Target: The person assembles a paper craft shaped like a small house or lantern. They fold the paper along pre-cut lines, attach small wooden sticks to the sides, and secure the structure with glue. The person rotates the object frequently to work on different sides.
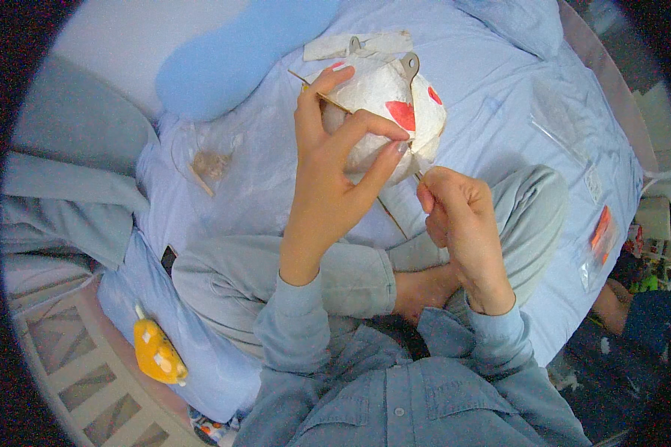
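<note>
A rounded white paper form (369,84) with red patches, like a paper lantern, is in front of me on the bed. Thumb and index finger of my left hand (341,139) pinch its near edge, while the other fingers spread over its left side. My right hand (461,207) is a fist just below, closed around the end of a thin strip (418,174) that runs up to the form. A thin stick (335,103) crosses under my left fingers; another stick (392,218) slants out below. A grey metal clip handle (410,66) stands at the form's top.
Light-blue bedding (246,190) surrounds my crossed legs. Plastic with brown material (209,165) lies left, a clear plastic sleeve (559,120) and an orange packet (601,234) right. A yellow plush toy (159,355) rests near the bed rail (89,385). Another person's limb (612,307) shows at right.
</note>
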Demonstrator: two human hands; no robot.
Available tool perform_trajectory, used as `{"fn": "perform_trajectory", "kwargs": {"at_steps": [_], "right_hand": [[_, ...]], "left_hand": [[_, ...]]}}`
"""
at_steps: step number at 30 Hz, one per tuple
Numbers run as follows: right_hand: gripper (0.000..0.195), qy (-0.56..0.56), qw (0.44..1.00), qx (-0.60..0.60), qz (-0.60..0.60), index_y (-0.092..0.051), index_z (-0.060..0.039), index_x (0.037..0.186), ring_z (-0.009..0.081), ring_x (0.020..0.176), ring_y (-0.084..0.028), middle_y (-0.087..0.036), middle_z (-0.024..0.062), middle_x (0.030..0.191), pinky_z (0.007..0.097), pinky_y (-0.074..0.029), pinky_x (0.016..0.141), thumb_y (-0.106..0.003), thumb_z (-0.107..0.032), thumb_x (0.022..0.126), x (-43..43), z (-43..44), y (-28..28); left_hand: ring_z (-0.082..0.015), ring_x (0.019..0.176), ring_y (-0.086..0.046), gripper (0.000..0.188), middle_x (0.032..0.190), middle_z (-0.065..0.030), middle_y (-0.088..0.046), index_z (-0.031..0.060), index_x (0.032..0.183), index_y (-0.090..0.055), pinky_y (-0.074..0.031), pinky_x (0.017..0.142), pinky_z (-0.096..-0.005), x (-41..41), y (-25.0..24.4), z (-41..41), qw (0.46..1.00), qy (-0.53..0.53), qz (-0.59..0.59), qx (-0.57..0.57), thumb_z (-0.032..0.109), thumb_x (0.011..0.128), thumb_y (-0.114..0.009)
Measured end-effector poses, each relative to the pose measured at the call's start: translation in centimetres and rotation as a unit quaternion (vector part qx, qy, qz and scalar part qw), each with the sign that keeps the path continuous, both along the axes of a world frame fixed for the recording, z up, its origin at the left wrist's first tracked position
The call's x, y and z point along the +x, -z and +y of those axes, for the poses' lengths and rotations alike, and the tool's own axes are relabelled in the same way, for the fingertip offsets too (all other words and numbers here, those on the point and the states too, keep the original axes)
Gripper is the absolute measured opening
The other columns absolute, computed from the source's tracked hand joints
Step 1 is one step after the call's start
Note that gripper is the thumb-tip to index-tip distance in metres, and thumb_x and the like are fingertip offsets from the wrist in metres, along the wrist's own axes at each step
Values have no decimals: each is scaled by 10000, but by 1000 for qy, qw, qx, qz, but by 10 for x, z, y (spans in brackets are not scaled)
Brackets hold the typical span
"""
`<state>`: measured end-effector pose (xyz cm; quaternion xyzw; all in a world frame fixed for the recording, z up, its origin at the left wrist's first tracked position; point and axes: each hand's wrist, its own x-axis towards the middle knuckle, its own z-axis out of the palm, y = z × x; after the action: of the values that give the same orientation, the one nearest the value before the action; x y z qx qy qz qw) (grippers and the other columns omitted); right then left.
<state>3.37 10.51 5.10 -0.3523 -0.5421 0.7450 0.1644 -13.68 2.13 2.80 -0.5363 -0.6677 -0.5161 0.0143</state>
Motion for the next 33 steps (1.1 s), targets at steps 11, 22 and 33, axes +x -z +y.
{"fn": "perform_trajectory", "kwargs": {"at_steps": [11,22,33], "right_hand": [[390,-8,1000,20,-19,-608,-87,718,28,497,-363,-481,-63,567,253,-246,460,-554,-279,1053,-2,-1,3],[391,1,999,46,-4,-538,-113,725,21,460,-304,-379,-97,551,245,-198,447,-535,-311,1062,-3,-6,-1],[361,74,996,-40,39,-540,-119,811,41,483,-292,-338,-95,571,245,-220,468,-499,-359,1079,14,-7,0]], "left_hand": [[-410,1460,-369,145,1478,-180,-431,163,949,-771,-319,1179,-485,3,-4,1,1000,-3,1,-2,101,818,-782],[-392,1467,-365,163,1495,-174,-422,161,985,-772,-307,1195,-473,1,0,2,1000,3,-2,10,94,837,-783],[-376,1474,-349,231,1511,-144,-410,186,997,-787,-304,1207,-474,3,-5,-2,1000,6,1,-11,106,783,-819]]}}
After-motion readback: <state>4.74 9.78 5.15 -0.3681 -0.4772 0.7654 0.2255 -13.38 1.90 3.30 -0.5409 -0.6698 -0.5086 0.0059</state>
